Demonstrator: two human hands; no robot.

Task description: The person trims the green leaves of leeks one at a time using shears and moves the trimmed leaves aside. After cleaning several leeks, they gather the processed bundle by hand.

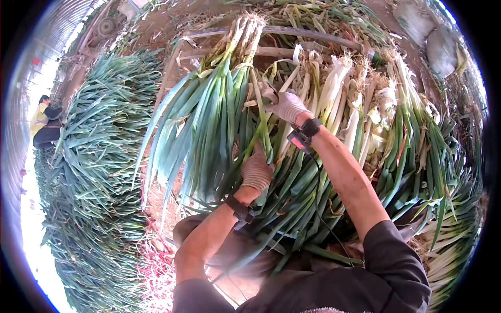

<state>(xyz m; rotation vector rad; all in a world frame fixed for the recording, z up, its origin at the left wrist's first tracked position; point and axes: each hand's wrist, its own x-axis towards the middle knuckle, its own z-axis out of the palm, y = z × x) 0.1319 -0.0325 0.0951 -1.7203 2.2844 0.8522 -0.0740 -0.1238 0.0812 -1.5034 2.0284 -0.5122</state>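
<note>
Green leaves of one onion (264, 125) run just right of the gathered bundle (211, 115) in my head view, with the left hand (258, 169) seemingly closed on them low down, perhaps for steadiness; the right hand (288, 107) curls near their upper part, its grip unclear to me. Farther right of that bundle, loose onions (334, 83) lie roots-away, probably keeping stalks aligned and reachable.
</note>
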